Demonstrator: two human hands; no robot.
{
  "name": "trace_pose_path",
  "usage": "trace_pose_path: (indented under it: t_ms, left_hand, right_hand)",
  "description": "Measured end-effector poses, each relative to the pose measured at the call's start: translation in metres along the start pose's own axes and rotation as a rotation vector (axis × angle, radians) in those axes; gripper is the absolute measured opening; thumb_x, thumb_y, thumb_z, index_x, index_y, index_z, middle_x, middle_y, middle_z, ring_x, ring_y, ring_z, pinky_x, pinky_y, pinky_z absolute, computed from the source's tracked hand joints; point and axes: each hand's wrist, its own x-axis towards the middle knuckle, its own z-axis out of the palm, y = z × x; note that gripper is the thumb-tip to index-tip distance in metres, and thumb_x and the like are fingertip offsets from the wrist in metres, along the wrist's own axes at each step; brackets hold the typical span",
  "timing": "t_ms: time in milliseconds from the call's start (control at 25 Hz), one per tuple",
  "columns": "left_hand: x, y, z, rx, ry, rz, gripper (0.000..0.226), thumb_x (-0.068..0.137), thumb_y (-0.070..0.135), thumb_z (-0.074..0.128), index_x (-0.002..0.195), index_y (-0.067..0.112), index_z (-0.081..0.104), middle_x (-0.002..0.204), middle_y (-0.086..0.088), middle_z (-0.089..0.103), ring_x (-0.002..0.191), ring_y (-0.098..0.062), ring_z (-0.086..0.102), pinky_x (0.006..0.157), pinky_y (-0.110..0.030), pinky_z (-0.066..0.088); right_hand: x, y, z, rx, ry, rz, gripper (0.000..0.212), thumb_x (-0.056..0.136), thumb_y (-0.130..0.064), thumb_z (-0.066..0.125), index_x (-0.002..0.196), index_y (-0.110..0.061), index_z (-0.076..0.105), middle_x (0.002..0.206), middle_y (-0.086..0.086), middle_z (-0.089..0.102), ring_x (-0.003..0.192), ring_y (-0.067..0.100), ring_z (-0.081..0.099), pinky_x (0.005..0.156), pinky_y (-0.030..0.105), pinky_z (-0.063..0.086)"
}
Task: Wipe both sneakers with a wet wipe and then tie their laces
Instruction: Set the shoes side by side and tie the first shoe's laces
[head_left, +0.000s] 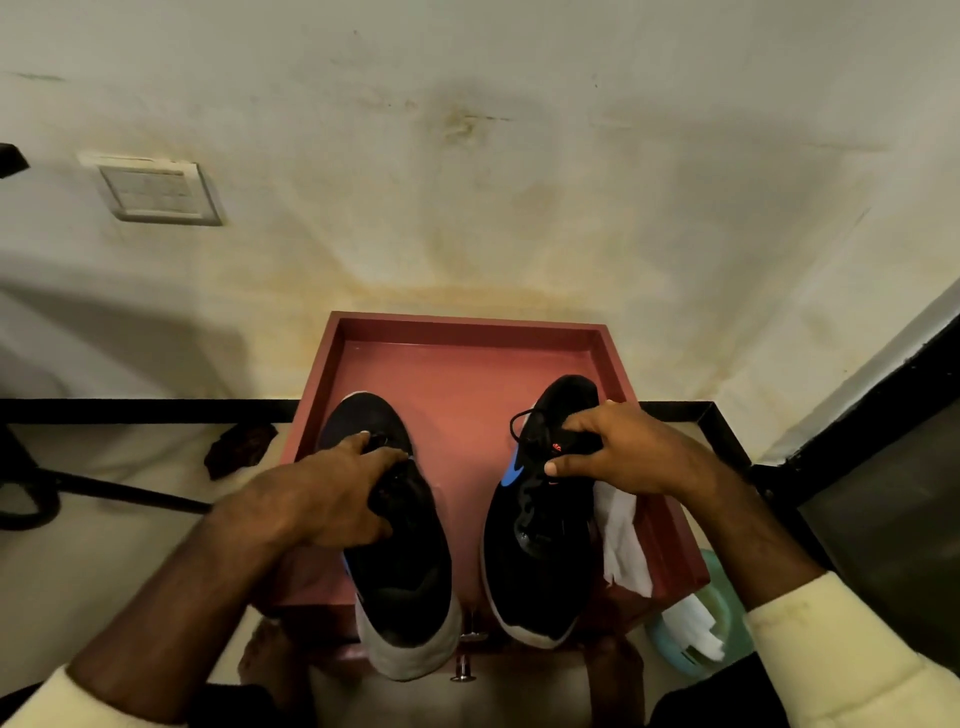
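Note:
Two black sneakers with blue side marks rest in a dark red tray (467, 358), toes pointing toward me and hanging over its near edge. My left hand (322, 493) grips the left sneaker (410, 582) over its laces and tongue. My right hand (623, 452) holds the right sneaker (540, 551) at its tongue and collar, thumb on the near side. A loose black lace loop sticks out left of my right fingers. A white wet wipe (623, 545) lies crumpled against the right sneaker's side, under my right wrist.
The tray sits on a small cabinet with a metal knob (464, 670), against a stained wall. A light green wipe container (696, 629) with a white sheet sticking out stands low at the right. A dark brown object (239, 447) lies on the floor at the left.

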Motion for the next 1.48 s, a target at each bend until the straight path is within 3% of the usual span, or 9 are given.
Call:
trace_pose_path:
  t_ms: [200, 440, 640, 760, 880, 1080, 1200, 1400, 1480]
  left_hand:
    - [0.003, 0.004, 0.003, 0.044, 0.115, 0.011, 0.074, 0.093, 0.028, 0.066, 0.157, 0.040, 0.032, 0.171, -0.001, 0.013, 0.146, -0.037, 0.042, 0.114, -0.048, 0.045]
    - [0.005, -0.005, 0.000, -0.002, 0.126, 0.036, 0.069, 0.090, 0.009, 0.064, 0.146, 0.044, 0.047, 0.166, 0.002, 0.030, 0.147, -0.032, 0.041, 0.115, -0.050, 0.045]
    - [0.010, -0.001, -0.001, 0.011, 0.109, 0.038, 0.069, 0.092, 0.008, 0.063, 0.150, 0.040, 0.045, 0.167, 0.004, 0.027, 0.147, -0.032, 0.039, 0.117, -0.049, 0.042]
    - [0.012, 0.000, -0.003, 0.006, 0.100, 0.045, 0.069, 0.091, 0.009, 0.065, 0.151, 0.039, 0.044, 0.165, 0.004, 0.032, 0.145, -0.030, 0.042, 0.116, -0.048, 0.043]
    - [0.013, 0.001, -0.005, 0.016, 0.083, 0.047, 0.069, 0.091, 0.009, 0.065, 0.150, 0.039, 0.045, 0.164, 0.002, 0.034, 0.144, -0.030, 0.043, 0.115, -0.045, 0.044]
    - [0.013, -0.001, -0.007, 0.017, 0.062, 0.058, 0.072, 0.091, 0.006, 0.065, 0.152, 0.038, 0.043, 0.165, 0.001, 0.030, 0.146, -0.031, 0.040, 0.117, -0.046, 0.042]
    - [0.012, -0.002, -0.007, 0.019, 0.070, 0.067, 0.072, 0.092, 0.005, 0.065, 0.152, 0.037, 0.042, 0.165, 0.001, 0.031, 0.148, -0.030, 0.038, 0.118, -0.046, 0.041]
    - [0.008, 0.003, -0.010, 0.041, 0.087, 0.096, 0.072, 0.094, 0.001, 0.061, 0.155, 0.031, 0.038, 0.167, 0.002, 0.025, 0.151, -0.028, 0.033, 0.121, -0.044, 0.035]
    - [0.006, 0.001, -0.013, 0.036, 0.055, 0.116, 0.073, 0.094, 0.001, 0.061, 0.156, 0.031, 0.037, 0.168, 0.003, 0.023, 0.152, -0.027, 0.031, 0.121, -0.042, 0.034]
  right_hand:
    - [-0.006, -0.011, -0.015, 0.083, 0.144, -0.008, 0.031, 0.079, -0.061, 0.079, 0.089, -0.032, 0.078, 0.084, -0.009, 0.078, 0.079, 0.006, 0.074, 0.075, 0.037, 0.062]
    - [-0.019, -0.028, -0.024, 0.297, 0.744, 0.181, 0.035, 0.087, -0.055, 0.077, 0.087, -0.021, 0.077, 0.076, -0.006, 0.075, 0.073, 0.013, 0.072, 0.068, 0.035, 0.060]
    - [-0.010, -0.026, -0.013, 0.933, 0.463, 0.396, 0.026, 0.094, -0.030, 0.077, 0.079, -0.009, 0.075, 0.080, 0.010, 0.079, 0.086, 0.037, 0.077, 0.078, 0.038, 0.059]
    - [-0.020, -0.045, -0.014, 1.328, 0.285, 0.426, 0.005, 0.094, -0.012, 0.073, 0.091, -0.008, 0.071, 0.083, 0.008, 0.079, 0.086, 0.023, 0.074, 0.074, 0.030, 0.056]
    - [-0.035, -0.062, -0.024, 1.568, 0.146, 0.361, 0.028, 0.081, -0.013, 0.074, 0.109, -0.008, 0.072, 0.108, 0.013, 0.080, 0.100, 0.023, 0.076, 0.084, 0.032, 0.057]
    - [-0.048, -0.095, -0.013, 1.787, 0.026, 0.363, 0.057, 0.076, -0.012, 0.070, 0.131, 0.004, 0.064, 0.134, 0.024, 0.070, 0.130, 0.032, 0.065, 0.117, 0.040, 0.045]
    - [-0.044, -0.114, 0.017, 1.825, 0.010, 0.441, 0.046, 0.086, -0.007, 0.065, 0.130, 0.006, 0.063, 0.140, 0.024, 0.064, 0.134, 0.031, 0.059, 0.123, 0.039, 0.037]
    - [-0.042, -0.133, 0.060, 1.876, -0.027, 0.404, 0.011, 0.099, 0.009, 0.052, 0.102, 0.007, 0.063, 0.112, 0.020, 0.061, 0.120, 0.027, 0.059, 0.117, 0.037, 0.047]
    - [-0.045, -0.125, 0.055, 1.645, -0.095, 0.355, 0.008, 0.101, 0.007, 0.056, 0.102, 0.009, 0.064, 0.109, 0.022, 0.065, 0.114, 0.026, 0.067, 0.101, 0.030, 0.059]
